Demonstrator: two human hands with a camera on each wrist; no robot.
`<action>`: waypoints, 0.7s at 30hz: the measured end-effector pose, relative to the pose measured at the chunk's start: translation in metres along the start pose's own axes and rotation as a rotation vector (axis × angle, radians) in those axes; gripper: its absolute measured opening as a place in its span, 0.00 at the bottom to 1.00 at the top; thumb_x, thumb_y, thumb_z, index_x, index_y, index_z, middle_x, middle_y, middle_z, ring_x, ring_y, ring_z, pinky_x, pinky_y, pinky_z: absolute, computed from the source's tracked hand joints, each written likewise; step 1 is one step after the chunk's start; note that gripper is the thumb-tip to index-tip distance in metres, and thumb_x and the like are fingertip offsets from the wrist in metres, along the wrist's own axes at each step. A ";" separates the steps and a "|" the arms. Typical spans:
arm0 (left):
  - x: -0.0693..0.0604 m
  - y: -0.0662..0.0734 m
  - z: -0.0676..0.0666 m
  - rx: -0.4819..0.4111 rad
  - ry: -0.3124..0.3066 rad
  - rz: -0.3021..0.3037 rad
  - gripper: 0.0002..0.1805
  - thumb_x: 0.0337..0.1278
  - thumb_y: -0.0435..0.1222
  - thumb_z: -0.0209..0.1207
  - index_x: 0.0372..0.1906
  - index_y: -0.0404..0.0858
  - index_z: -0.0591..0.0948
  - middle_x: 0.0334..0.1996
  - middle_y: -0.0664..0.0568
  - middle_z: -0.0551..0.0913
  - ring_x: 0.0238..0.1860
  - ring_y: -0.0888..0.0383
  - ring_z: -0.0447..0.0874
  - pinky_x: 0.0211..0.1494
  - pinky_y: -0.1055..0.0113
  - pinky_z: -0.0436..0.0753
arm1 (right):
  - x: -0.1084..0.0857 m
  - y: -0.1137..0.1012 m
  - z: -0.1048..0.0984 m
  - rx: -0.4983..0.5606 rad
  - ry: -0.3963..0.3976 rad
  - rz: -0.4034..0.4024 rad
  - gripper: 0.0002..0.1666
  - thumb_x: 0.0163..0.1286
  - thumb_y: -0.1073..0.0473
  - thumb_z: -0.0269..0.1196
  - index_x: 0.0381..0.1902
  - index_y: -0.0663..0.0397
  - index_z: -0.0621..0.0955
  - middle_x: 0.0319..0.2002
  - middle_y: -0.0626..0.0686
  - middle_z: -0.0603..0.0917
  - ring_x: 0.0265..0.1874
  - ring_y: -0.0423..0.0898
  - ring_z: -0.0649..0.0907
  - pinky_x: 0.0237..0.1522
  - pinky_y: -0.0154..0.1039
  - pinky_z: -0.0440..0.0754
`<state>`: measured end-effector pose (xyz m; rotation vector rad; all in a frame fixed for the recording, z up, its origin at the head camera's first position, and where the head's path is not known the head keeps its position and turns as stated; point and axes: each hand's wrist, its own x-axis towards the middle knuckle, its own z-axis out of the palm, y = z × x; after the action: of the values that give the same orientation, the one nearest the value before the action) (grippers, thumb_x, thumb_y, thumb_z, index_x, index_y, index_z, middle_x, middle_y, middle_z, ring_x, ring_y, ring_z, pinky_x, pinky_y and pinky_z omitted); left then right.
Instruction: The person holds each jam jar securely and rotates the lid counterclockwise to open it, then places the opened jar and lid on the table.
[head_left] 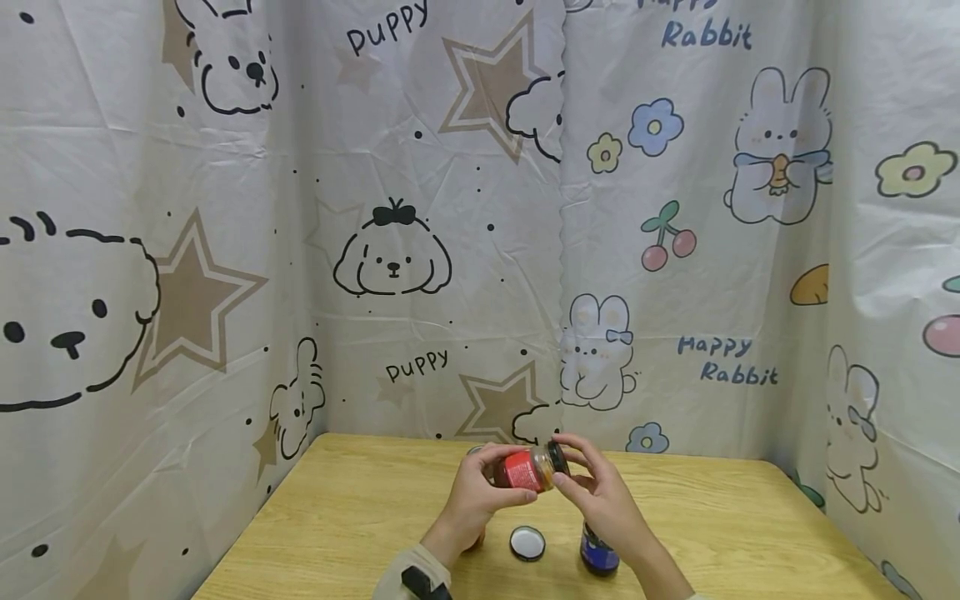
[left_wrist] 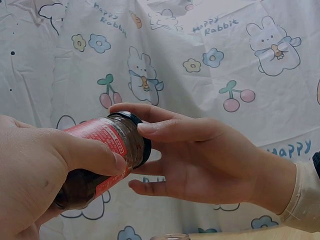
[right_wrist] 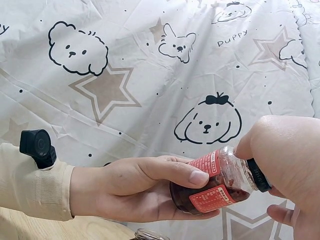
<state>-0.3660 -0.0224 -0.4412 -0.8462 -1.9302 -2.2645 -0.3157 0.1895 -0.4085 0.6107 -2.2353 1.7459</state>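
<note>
A glass jar with a red label (head_left: 522, 470) and dark contents is held tilted above the table, its lid end toward the right. My left hand (head_left: 480, 492) grips the jar body, thumb across the label in the left wrist view. The fingers and thumb of my right hand (head_left: 606, 500) pinch the rim of the black lid (right_wrist: 258, 175), which sits on the jar's mouth. Below them, a loose lid (head_left: 527, 543) lies on the table with its white inside up.
A jar with a blue label (head_left: 599, 553) stands on the wooden table (head_left: 337, 508) under my right forearm. Another jar (head_left: 476, 543) is mostly hidden behind my left wrist. Patterned curtains (head_left: 420, 333) enclose the table's back and sides.
</note>
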 end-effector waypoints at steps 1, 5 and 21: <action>0.000 0.000 0.000 -0.002 -0.001 0.002 0.31 0.44 0.23 0.78 0.58 0.35 0.85 0.51 0.42 0.78 0.52 0.48 0.80 0.52 0.62 0.85 | 0.000 0.000 0.000 -0.010 0.004 -0.005 0.28 0.75 0.61 0.66 0.70 0.43 0.75 0.69 0.58 0.73 0.67 0.63 0.72 0.58 0.50 0.80; 0.000 0.000 0.000 -0.009 -0.009 0.010 0.31 0.44 0.23 0.77 0.59 0.34 0.84 0.51 0.42 0.78 0.52 0.48 0.80 0.52 0.62 0.85 | 0.000 -0.001 0.000 -0.035 0.001 -0.028 0.29 0.74 0.63 0.66 0.70 0.45 0.75 0.69 0.59 0.74 0.67 0.63 0.72 0.59 0.48 0.79; 0.000 -0.001 0.000 0.008 -0.004 0.016 0.30 0.44 0.24 0.78 0.58 0.36 0.85 0.51 0.42 0.78 0.52 0.48 0.80 0.52 0.61 0.85 | 0.000 0.002 0.001 -0.057 0.005 -0.113 0.29 0.70 0.72 0.64 0.67 0.50 0.77 0.69 0.55 0.71 0.68 0.60 0.71 0.58 0.55 0.76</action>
<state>-0.3667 -0.0225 -0.4422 -0.8632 -1.9254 -2.2465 -0.3167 0.1893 -0.4102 0.7045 -2.1943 1.6220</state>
